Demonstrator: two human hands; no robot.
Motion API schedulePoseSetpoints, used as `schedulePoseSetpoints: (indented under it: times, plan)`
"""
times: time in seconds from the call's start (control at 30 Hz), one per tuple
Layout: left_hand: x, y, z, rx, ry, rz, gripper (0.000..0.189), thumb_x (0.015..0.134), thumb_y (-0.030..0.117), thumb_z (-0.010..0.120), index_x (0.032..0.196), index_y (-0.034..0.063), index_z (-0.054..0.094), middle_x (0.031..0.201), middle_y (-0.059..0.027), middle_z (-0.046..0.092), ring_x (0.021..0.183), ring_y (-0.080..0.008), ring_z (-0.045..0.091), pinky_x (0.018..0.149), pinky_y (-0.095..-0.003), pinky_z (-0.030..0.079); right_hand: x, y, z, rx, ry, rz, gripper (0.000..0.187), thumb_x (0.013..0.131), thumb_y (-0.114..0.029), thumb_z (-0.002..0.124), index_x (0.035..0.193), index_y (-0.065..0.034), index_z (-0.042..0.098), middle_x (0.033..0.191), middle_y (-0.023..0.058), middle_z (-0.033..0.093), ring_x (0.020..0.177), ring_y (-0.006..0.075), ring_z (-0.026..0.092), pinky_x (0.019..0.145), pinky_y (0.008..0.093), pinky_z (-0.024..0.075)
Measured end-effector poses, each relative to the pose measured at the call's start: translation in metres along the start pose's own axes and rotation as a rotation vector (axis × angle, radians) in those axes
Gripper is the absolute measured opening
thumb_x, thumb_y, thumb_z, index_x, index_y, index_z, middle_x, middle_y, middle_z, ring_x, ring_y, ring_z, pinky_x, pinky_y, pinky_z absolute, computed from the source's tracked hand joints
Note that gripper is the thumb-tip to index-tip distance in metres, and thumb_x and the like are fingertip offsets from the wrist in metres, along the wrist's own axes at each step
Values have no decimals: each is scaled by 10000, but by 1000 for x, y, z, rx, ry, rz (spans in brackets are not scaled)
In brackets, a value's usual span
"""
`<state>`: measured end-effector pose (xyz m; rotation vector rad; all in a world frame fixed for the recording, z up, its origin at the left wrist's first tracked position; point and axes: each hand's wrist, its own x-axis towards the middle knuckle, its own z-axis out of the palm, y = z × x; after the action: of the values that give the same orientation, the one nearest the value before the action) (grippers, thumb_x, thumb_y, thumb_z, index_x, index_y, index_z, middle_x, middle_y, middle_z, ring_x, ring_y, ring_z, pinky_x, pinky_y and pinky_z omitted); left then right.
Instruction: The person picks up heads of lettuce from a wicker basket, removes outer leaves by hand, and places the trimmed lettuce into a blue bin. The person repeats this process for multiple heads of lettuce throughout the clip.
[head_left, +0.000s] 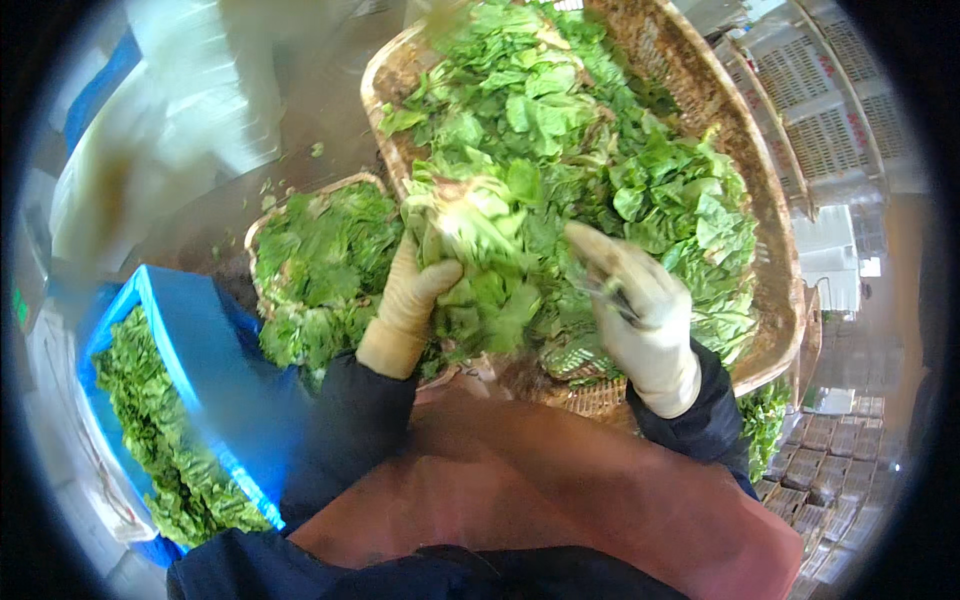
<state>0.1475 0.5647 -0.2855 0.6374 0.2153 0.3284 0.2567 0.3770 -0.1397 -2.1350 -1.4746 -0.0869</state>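
My left hand (417, 300), in a pale rubber glove, grips a head of leafy lettuce (480, 225) with its pale cut base facing up. To its right, my right hand (641, 315), gloved too, is curled around a small metal tool, perhaps a knife (616, 300); motion blur hides its exact shape. The right hand is apart from the lettuce head, over the heaped leaves. Beneath and beyond both hands stands a large, dirt-stained plastic basket (772, 262) full of loose green leaves (555, 97).
A smaller crate (253, 244) heaped with leaves stands at the left of the basket. A blue-lined container (202, 337) of greens is at lower left. Stacked white perforated crates (810, 112) line the right side, with more stacked crates (832, 457) below. Leaf scraps lie on the wet floor (217, 202).
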Motion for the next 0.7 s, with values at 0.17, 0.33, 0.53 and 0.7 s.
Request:
schedulePoseSetpoints:
  times: [0.17, 0.33, 0.53, 0.7]
  plan:
    - [-105, 32, -7, 455, 212, -136, 746, 666, 44, 812, 1359, 52, 533, 1258, -81, 635, 1154, -200, 615, 1033, -377, 498, -2, -49, 47, -538, -290, -169, 343, 828, -175, 653, 1168, -158, 694, 1302, -3, 673, 752, 184, 711, 621, 329, 550]
    - [-191, 38, -6, 225, 353, -110, 986, 653, 175, 968, 1489, 42, 463, 1361, -74, 621, 1242, -212, 596, 1074, -393, 479, -1, -44, 91, -539, -492, -50, 316, 900, -167, 618, 1210, -157, 677, 1112, 43, 699, 797, 239, 715, 658, 372, 566]
    - [-216, 48, -20, 130, 576, 99, 773, 814, 238, 879, 1458, 38, 501, 1356, -57, 633, 1229, -201, 605, 1047, -366, 493, 24, -102, 90, 854, -619, 540, 658, 805, -137, 818, 1408, -54, 567, 1132, 138, 718, 900, 272, 729, 784, 376, 582]
    - [-230, 48, -54, 93, 561, 229, 501, 983, 189, 705, 1434, 49, 538, 1340, -61, 642, 1216, -190, 614, 1031, -352, 505, 27, -108, 104, 504, -421, 67, 414, 862, -105, 773, 1268, -93, 693, 1086, 110, 709, 944, 242, 708, 850, 354, 564]
